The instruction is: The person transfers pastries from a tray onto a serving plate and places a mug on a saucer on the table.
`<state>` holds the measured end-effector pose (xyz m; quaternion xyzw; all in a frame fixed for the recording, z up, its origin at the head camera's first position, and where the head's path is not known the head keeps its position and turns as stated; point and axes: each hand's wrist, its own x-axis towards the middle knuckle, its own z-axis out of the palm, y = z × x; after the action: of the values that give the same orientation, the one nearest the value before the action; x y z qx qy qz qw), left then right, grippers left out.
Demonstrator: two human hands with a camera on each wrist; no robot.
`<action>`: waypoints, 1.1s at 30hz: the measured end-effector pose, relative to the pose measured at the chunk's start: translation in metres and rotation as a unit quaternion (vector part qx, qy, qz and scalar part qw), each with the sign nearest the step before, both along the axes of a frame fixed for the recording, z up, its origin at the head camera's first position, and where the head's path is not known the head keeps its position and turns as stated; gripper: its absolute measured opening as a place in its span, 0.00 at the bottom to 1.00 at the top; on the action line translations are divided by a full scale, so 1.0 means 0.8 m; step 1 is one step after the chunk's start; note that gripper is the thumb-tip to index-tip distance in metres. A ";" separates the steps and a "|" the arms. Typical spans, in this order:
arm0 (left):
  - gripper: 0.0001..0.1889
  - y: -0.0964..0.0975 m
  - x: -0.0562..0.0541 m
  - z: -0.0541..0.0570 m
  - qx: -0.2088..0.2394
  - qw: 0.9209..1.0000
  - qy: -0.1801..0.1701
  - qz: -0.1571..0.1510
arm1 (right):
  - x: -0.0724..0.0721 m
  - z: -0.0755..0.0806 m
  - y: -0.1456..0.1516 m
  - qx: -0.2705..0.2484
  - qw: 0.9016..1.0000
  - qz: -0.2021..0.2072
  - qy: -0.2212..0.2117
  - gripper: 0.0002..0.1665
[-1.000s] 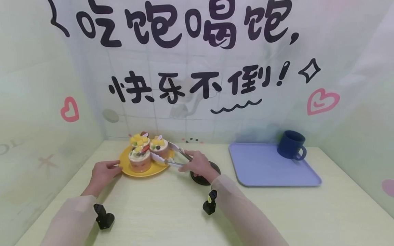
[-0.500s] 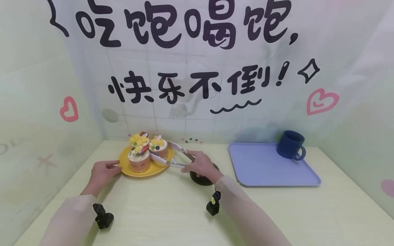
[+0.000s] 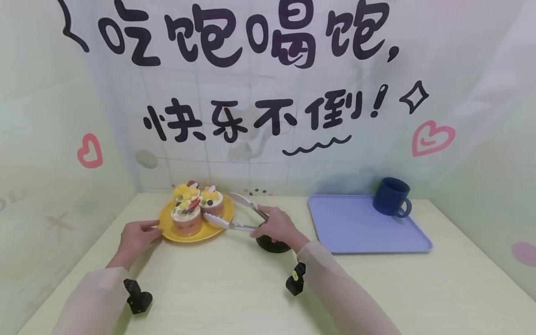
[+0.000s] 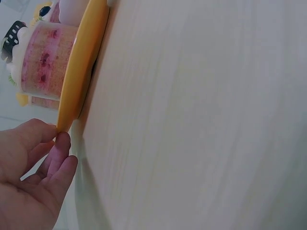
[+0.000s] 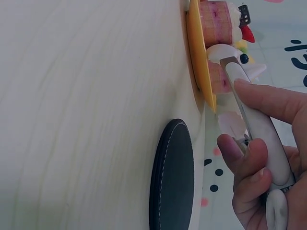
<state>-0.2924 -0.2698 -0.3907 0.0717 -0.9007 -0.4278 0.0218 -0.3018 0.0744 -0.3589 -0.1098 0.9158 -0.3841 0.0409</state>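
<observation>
My left hand pinches the left rim of a yellow plate between thumb and fingers. On the plate stand a front cake, a right cake and a back cake, all round and topped with cream and fruit. From the right, my right hand grips a pair of metal tongs with pale tips. Their arms are spread apart, one tip in front of the right cake and the other beyond its right side. In the right wrist view, a white handle of the tongs lies under my thumb.
Beneath my right hand lies a round black stitched coaster. A lavender tray is on the right of the table, with a dark blue mug at its back right corner. A printed wall sheet stands behind.
The tongs have drawn back a little to the right and spread wider, leaving a gap beside the right cake. My left hand stays on the plate's rim. The head view has shifted slightly.
</observation>
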 end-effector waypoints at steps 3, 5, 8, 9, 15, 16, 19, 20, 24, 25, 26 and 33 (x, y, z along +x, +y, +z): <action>0.25 0.000 0.000 0.000 0.000 1.000 0.002 0.001 | 0.002 0.002 0.003 0.000 1.000 -0.001 0.003 0.50; 0.25 -0.001 0.000 0.000 0.000 1.000 0.003 0.001 | 0.003 0.002 0.004 0.001 1.000 -0.001 0.007 0.50; 0.25 -0.001 0.001 0.001 0.000 1.000 0.006 0.000 | 0.005 0.004 0.007 0.001 1.000 -0.002 0.011 0.50; 0.25 -0.001 0.002 0.001 0.000 1.000 0.007 -0.001 | 0.006 0.005 0.007 0.000 1.000 -0.001 0.012 0.50; 0.24 -0.001 0.002 0.000 -0.005 1.000 0.016 -0.004 | 0.009 0.006 0.014 -0.015 1.000 0.004 0.008 0.51; 0.24 -0.001 0.002 0.000 -0.004 1.000 0.016 -0.003 | 0.010 0.006 0.016 -0.015 1.000 0.005 0.008 0.51; 0.25 -0.002 0.001 -0.002 -0.005 1.000 0.015 -0.004 | 0.011 0.006 0.021 -0.014 1.000 0.006 0.011 0.51; 0.25 -0.002 0.000 -0.002 -0.005 1.000 0.014 -0.003 | 0.012 0.006 0.024 -0.012 1.000 0.007 0.014 0.51; 0.25 -0.003 0.000 -0.003 -0.008 1.000 0.011 -0.002 | 0.013 0.004 0.033 -0.008 1.000 0.010 0.018 0.51; 0.25 -0.003 0.000 -0.003 -0.008 1.000 0.011 -0.002 | 0.013 0.004 0.035 -0.007 1.000 0.009 0.019 0.51; 0.25 -0.003 0.000 -0.003 -0.009 1.000 0.012 -0.001 | 0.014 0.004 0.038 -0.006 1.000 0.008 0.019 0.51; 0.24 -0.001 0.002 -0.001 -0.014 1.000 0.019 -0.002 | 0.020 0.005 0.053 -0.021 0.999 0.003 0.024 0.52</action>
<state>-0.2911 -0.2708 -0.3919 0.0615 -0.9064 -0.4161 0.0391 -0.2858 0.1167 -0.3549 -0.1221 0.9079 -0.4007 0.0177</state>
